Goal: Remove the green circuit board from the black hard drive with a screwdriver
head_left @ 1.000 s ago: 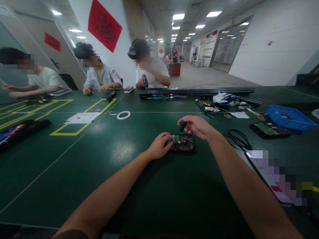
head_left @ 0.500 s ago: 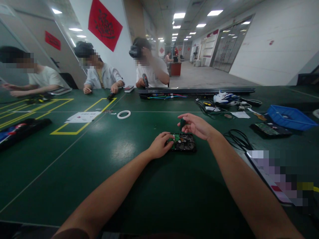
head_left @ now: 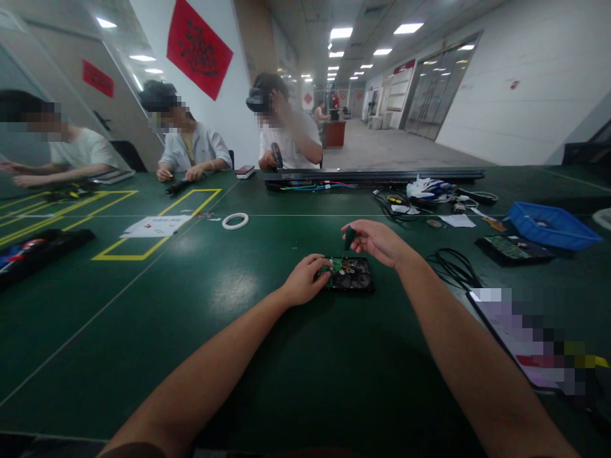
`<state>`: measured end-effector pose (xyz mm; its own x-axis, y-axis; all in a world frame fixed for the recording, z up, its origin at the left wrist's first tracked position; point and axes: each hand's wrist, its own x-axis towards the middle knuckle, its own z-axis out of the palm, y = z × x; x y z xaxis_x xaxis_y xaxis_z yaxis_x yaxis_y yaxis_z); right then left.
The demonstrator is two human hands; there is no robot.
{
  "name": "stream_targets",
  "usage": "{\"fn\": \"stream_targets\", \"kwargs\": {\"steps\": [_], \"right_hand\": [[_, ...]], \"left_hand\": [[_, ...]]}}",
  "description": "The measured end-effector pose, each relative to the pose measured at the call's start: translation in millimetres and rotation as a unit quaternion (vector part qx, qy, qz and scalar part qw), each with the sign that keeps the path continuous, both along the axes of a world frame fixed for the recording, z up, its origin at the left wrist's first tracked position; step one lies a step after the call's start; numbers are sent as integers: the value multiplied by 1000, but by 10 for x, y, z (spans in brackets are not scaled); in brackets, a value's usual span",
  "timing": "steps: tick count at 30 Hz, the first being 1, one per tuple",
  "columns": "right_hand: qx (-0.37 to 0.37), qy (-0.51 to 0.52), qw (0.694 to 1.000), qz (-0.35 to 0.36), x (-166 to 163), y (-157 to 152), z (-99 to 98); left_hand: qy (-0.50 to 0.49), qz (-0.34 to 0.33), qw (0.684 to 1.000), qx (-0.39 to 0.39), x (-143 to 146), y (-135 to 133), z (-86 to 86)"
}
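Note:
A black hard drive [head_left: 352, 275] with a green circuit board showing lies on the green table [head_left: 248, 356] in front of me. My left hand [head_left: 305, 278] rests on its left edge, fingers curled against the board. My right hand [head_left: 379, 242] hovers just above and behind the drive, its fingers closed on a small dark screwdriver handle [head_left: 349, 236] that points down toward the drive.
Black cables [head_left: 453, 270] lie right of the drive, then another circuit board [head_left: 513, 248] and a blue tray [head_left: 551, 224]. A white tape ring [head_left: 235, 221] and a paper sheet [head_left: 155, 225] lie at the left. Three people sit across the table.
My right hand with the screwdriver has lifted slightly above the drive. My left hand has stayed put. A person opposite has picked up a dark tool.

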<state>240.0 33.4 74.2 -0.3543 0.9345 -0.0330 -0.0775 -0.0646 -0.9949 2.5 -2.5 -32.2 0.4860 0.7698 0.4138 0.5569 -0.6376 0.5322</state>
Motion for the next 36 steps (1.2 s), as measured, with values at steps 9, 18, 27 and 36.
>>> {"fn": "stream_targets", "kwargs": {"steps": [9, 18, 27, 36], "right_hand": [[-3, 6, 1000, 4, -83, -18, -27], [-17, 11, 1000, -4, -33, -37, 11], [29, -7, 999, -15, -50, -92, 94], [4, 21, 1000, -5, -44, -32, 23]], "left_hand": [[0, 1, 1000, -3, 4, 1, 3], [-4, -1, 1000, -1, 1, 1, -5], [-3, 2, 1000, 2, 3, -4, 5], [-2, 0, 1000, 0, 2, -1, 3]]}}
